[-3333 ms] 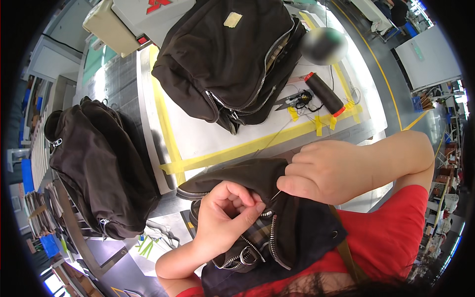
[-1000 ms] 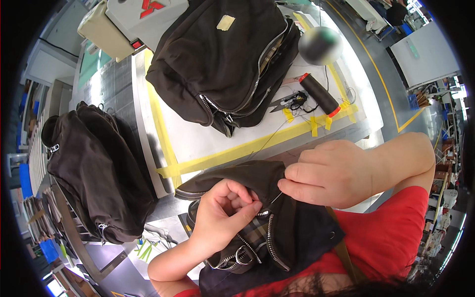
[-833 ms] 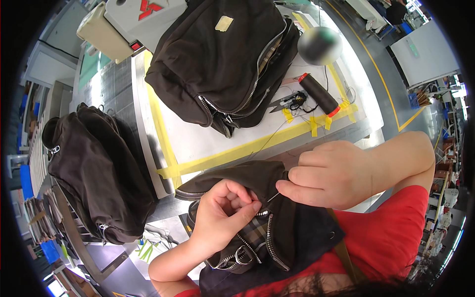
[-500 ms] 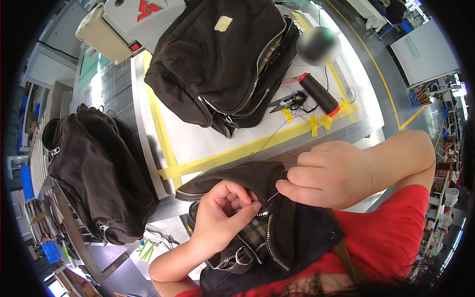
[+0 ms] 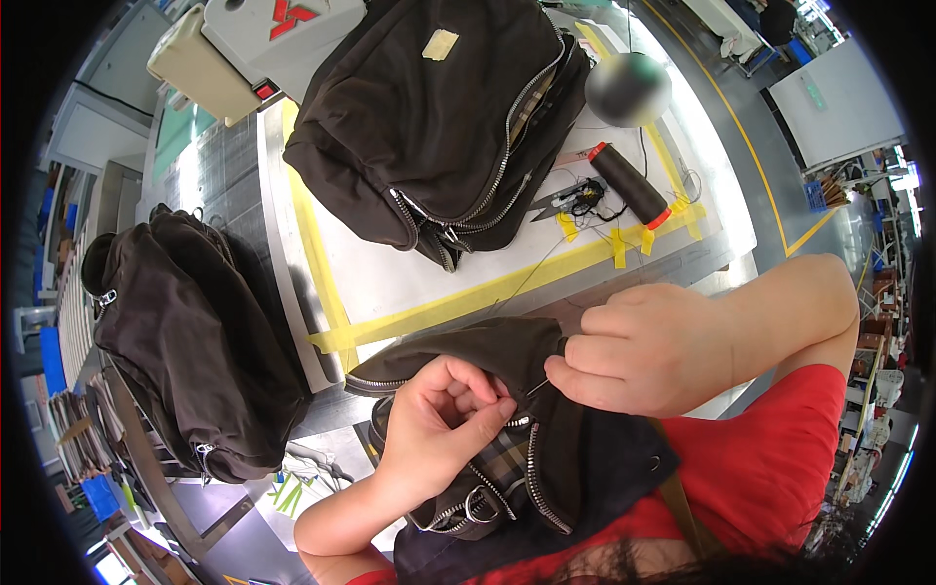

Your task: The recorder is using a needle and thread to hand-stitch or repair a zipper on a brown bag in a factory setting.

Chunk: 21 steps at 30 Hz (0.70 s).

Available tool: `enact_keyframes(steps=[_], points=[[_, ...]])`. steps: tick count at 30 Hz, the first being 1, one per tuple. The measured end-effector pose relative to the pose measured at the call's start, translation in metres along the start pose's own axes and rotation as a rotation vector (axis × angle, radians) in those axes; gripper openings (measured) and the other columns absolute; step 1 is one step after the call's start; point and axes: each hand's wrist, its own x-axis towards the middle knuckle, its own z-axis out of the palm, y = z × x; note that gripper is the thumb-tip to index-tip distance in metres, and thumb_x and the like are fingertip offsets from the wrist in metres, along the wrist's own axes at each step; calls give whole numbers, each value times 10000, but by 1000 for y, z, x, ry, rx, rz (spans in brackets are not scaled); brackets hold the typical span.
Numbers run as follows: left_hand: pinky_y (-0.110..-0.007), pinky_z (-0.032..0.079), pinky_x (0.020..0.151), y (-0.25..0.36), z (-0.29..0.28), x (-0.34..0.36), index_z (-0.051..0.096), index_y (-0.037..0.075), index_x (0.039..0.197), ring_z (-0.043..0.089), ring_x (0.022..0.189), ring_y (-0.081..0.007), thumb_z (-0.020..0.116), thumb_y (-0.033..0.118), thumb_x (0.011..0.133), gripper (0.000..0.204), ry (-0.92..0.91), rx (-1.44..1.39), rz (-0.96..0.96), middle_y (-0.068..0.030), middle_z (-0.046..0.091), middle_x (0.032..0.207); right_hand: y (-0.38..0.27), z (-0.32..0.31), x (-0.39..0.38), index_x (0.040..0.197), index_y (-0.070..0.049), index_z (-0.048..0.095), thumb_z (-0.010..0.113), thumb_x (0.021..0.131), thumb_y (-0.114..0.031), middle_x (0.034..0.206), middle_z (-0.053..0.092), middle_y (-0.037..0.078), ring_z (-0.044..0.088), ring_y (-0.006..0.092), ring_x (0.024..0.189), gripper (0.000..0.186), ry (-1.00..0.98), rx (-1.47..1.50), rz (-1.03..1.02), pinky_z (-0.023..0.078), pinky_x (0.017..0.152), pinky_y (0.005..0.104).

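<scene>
Slumping at far left: soft dark-brown fabric bag with silver zip pulls (image 5: 200, 341). Next, part of a pale grey machine housing (image 5: 283, 34), cut off at the top edge. Then a large dark-brown backpack-like bag with a beige tape patch (image 5: 409, 127), resting on the white-covered, yellow-taped counter (image 5: 390, 283); its top is also cropped.

Near centre, left hand (image 5: 439, 419): thumb and fingertips pressed together, seemingly pinching cloth of the brown fabric work bag with silver zips and checked lining (image 5: 551, 458). Work bag lies against the person's front, at the counter's near edge. Thin, straight metal needle (image 5: 536, 388) slants between the two hands. Beyond, on the counter: dark metal snips (image 5: 554, 207) beside tangled black thread (image 5: 587, 199), and a dark thread spool with red ends (image 5: 629, 185). Right hand (image 5: 643, 346): fingers curled, thumb and forefinger pinching the needle.

Judgement: hand-stitching step, near a zip end. Next move calls for a steady fold and a controlled needle, left fingertips clear of its point.

Unclear: needle tip, any thread on it, the stitch line; left fingers mask the seam. Round dark object (image 5: 629, 90) blurred, not identifiable.
</scene>
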Motion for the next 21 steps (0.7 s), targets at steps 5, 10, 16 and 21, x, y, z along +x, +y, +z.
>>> enact_keyframes(steps=[5,10,16,21], points=[[-189,454,704,0,0,0,481,22,842,557,777,-59,589,-101,800,169,5,18,-10,-65,591,898,5,5,3,910,-42,598,606,644,-119,690,443,-4,463,140,594,277,-34,68,-22,390,451,260],[-189,466,682,3,-2,2,485,17,832,573,772,-61,602,-94,796,166,-14,65,-27,-62,607,880,17,10,5,914,-66,589,632,630,-109,700,450,-8,485,154,624,290,-87,228,-4,415,471,281],[-171,461,644,7,-5,7,510,4,829,577,745,-48,614,-70,802,130,-38,152,-95,-53,618,852,22,15,9,905,-77,591,617,661,-112,691,449,-6,486,151,619,248,-74,269,-92,414,473,278],[-158,452,621,9,-11,10,544,-9,848,577,734,-33,623,-43,812,93,-68,254,-136,-44,623,841,20,17,10,894,-79,591,584,707,-122,665,433,-8,475,140,589,192,-45,195,-158,400,456,269]])
